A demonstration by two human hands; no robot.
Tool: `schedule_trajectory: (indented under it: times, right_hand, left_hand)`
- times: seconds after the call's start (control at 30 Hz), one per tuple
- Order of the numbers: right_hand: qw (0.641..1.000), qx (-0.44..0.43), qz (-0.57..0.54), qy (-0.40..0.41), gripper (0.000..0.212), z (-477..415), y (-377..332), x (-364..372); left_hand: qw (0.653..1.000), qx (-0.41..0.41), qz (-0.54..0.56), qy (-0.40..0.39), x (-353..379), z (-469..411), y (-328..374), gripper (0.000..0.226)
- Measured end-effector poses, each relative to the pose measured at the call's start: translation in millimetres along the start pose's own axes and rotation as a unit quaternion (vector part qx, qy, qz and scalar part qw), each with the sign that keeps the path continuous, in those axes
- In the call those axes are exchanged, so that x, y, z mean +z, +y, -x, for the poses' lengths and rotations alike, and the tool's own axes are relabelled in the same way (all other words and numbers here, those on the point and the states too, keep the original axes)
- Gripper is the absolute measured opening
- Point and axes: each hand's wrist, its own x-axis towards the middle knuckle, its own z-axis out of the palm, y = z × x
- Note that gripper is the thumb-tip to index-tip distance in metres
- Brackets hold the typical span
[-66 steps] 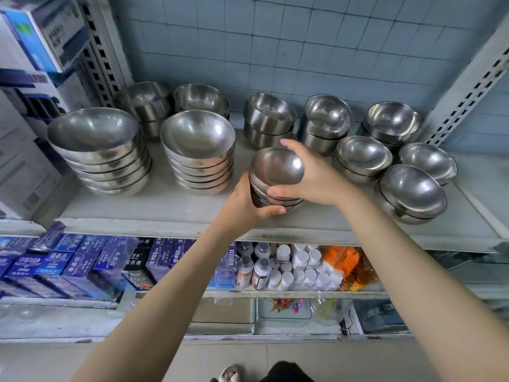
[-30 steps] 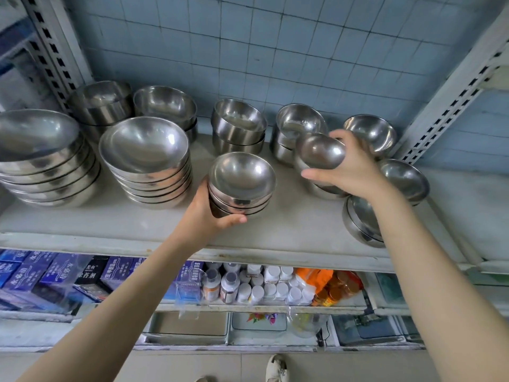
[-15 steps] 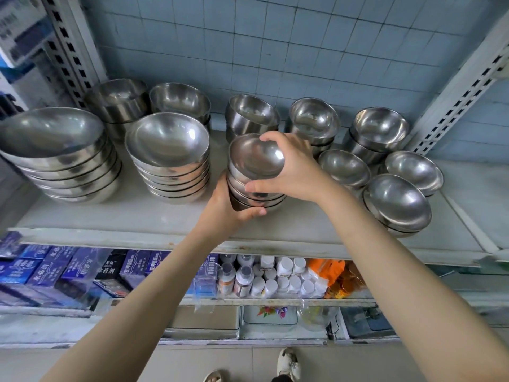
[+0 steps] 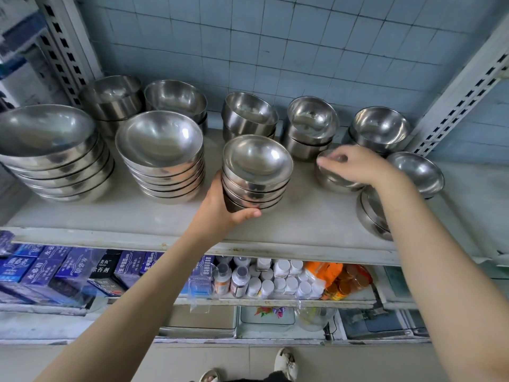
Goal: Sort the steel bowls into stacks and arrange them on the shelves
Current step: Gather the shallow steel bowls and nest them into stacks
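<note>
On the shelf (image 4: 303, 224), the left hand (image 4: 220, 213) grips the stack (image 4: 256, 175) while the right hand (image 4: 355, 166) pinches the rim of a light, stiff, slippery bowl (image 4: 330, 180).

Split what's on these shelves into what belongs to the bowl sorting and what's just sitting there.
Job:
- held stack, gripped by left hand
- small bowl under right hand
- big stacks
- back stacks
- top shelf

Idle:
- blue boxes
- white-capped bottles
- orange packet
</note>
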Motion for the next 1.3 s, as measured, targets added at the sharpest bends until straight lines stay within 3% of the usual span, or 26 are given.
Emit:
schedule_trajectory:
  times: [0.07,0.17,0.33,0.47,0.6,0.7,0.77,0.87,1.0,1.13,1.3]
  right_hand:
    - [0.998,-0.029,0.042,-0.021,0.043,-7.6,20.8,8.1]
    - [0.996,-0.083,-0.007,-0.035,0.015,-5.6,28.2,16.0]
    - [0.985,-0.128,-0.012,-0.113,0.014,13.4,8.1,19.2]
    - [0.978,-0.162,-0.004,-0.134,0.025,32.9,-3.1,22.5]
    - [0.986,-0.124,0.077,-0.086,0.1,26.0,0.2,21.7]
    - [0.987,-0.071,0.012,-0.144,0.124,17.2,0.4,18.7]
    - [0.988,-0.068,0.01,-0.137,0.124,15.1,-1.8,20.3]
    - [0.995,-0.083,-0.015,-0.052,0.11,24.4,-8.7,18.5]
    - [0.976,-0.142,-0.15,0.076,0.105,47.8,-38.4,-15.2]
    - [0.964,-0.223,-0.142,0.024,0.101,65.3,-100.5,-18.7]
    - [0.976,-0.214,-0.045,-0.013,0.103,64.0,-127.3,18.1]
  left_hand:
    - [1.0,-0.002,-0.008,0.002,0.5,-0.7,-0.2,0.103]
    - [1.0,-0.003,-0.014,0.005,0.4,-0.4,-0.9,0.098]
    - [1.0,-0.005,-0.014,0.0,-0.2,-0.1,0.9,0.098]
    - [1.0,-0.001,-0.016,0.001,-0.2,0.7,0.9,0.097]
    - [1.0,-0.002,-0.008,0.0,0.0,0.6,0.6,0.088]
    - [1.0,-0.003,-0.002,-0.005,-0.4,0.8,0.4,0.092]
    - [1.0,0.004,-0.001,-0.003,-0.7,1.1,1.0,0.094]
    - [1.0,0.014,0.007,-0.003,-0.1,0.7,-0.5,0.095]
    - [1.0,0.02,0.015,-0.001,-0.8,-0.7,-2.4,0.098]
    - [0.999,0.026,0.035,-0.003,-1.5,-0.2,-1.8,0.097]
    - [0.998,0.03,0.053,-0.007,-1.7,-1.5,-5.2,0.094]
